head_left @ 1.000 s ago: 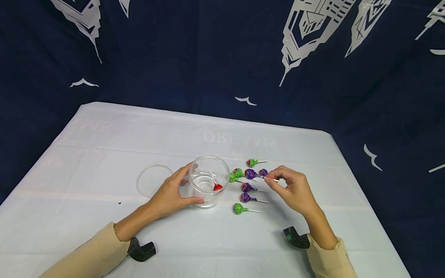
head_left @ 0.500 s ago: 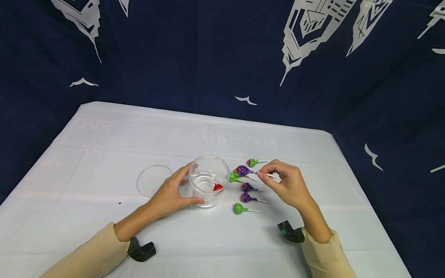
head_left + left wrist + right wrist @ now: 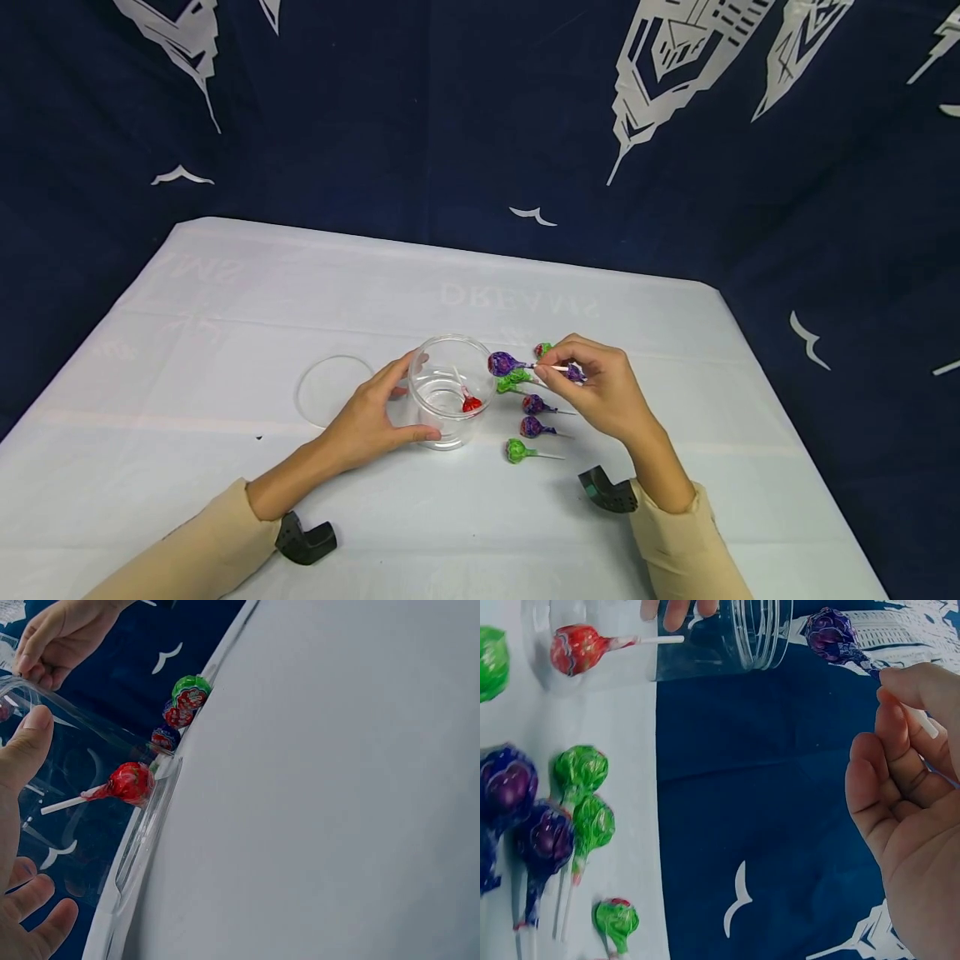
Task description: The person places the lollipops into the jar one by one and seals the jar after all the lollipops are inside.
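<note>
My left hand (image 3: 375,408) grips a clear plastic jar (image 3: 450,429) from its left side, thumb in front and fingers behind. Inside the jar a red-wrapped lollipop (image 3: 131,784) leans with its stick up. With thumb and fingertips my right hand (image 3: 592,379) pinches the white stick of a purple-wrapped lollipop (image 3: 502,363). Its candy end is beside the jar's rim, raised above the table, as the right wrist view shows near the jar mouth (image 3: 769,634). Green lollipops (image 3: 516,379) lie close to the jar's right side.
More purple lollipops (image 3: 534,404) and a green lollipop (image 3: 517,451) lie in a column right of the jar. Another green lollipop (image 3: 543,350) is partly behind the right hand. A clear round lid (image 3: 300,392) lies left of the jar on the white table (image 3: 225,333).
My right hand has moved left and slightly away from me, bringing the purple lollipop from over the other lollipops to the jar's rim. My left hand and the jar stay put.
</note>
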{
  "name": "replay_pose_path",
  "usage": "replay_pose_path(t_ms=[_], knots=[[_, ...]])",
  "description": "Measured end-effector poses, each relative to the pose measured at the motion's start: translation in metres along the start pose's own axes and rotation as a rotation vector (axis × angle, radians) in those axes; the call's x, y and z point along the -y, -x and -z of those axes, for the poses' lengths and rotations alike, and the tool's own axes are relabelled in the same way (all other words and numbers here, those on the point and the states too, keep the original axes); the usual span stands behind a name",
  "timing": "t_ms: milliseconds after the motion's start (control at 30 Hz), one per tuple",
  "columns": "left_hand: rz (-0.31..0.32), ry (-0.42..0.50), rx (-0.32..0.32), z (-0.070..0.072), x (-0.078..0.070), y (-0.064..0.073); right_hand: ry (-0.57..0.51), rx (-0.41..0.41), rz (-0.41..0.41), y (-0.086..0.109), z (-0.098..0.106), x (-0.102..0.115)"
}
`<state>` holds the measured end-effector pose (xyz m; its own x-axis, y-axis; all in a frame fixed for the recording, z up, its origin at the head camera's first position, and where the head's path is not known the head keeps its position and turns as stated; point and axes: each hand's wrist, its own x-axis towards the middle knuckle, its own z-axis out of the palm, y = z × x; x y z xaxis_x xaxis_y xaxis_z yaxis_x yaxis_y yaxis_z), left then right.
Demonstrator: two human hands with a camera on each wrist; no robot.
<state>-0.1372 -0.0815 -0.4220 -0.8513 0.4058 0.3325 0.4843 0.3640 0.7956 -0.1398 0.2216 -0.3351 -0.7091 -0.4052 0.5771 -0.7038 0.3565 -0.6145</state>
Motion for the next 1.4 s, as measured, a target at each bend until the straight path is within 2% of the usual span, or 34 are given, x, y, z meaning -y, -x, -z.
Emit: replay_pose_path(t_ms=[267, 567, 1167, 1400], knots=[[0.008, -0.001, 0.009, 0.000, -0.001, 0.000, 0.052, 0.025, -0.006, -0.009, -0.009, 0.001], [0.012, 0.005, 0.014, 0.000, -0.001, 0.000, -0.014, 0.092, -0.009, -0.018, -0.022, 0.005], [0.002, 0.014, 0.016, 0.000, 0.001, 0.000, -0.035, 0.120, -0.024, -0.026, -0.032, 0.008], [0.000, 0.022, 0.021, 0.001, 0.000, 0.000, 0.003, 0.165, -0.036, -0.026, -0.037, 0.010]])
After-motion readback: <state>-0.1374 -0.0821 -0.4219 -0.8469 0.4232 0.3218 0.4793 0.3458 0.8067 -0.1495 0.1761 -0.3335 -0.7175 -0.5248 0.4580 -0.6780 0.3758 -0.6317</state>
